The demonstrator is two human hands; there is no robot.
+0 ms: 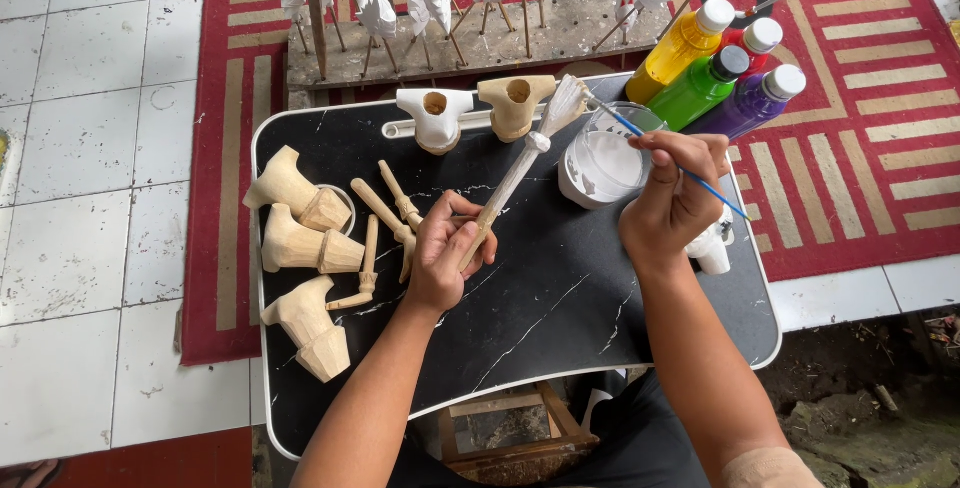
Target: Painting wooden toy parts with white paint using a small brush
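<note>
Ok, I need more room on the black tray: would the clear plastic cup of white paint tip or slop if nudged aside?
The clear plastic cup of white paint looks wide and low, so probably stable. It seems partly full, so paint may slosh. Likely light; it would probably slide on the black tray.

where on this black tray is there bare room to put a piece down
The near middle of the black tray, between the left hand and right hand, is bare. The left edge is crowded with unpainted wooden pieces; the far edge holds the white paint cup and bottles.

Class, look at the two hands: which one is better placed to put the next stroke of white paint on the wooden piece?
Right. The right hand holds the brush by the white paint cup; the left hand grips the wooden piece.
</note>
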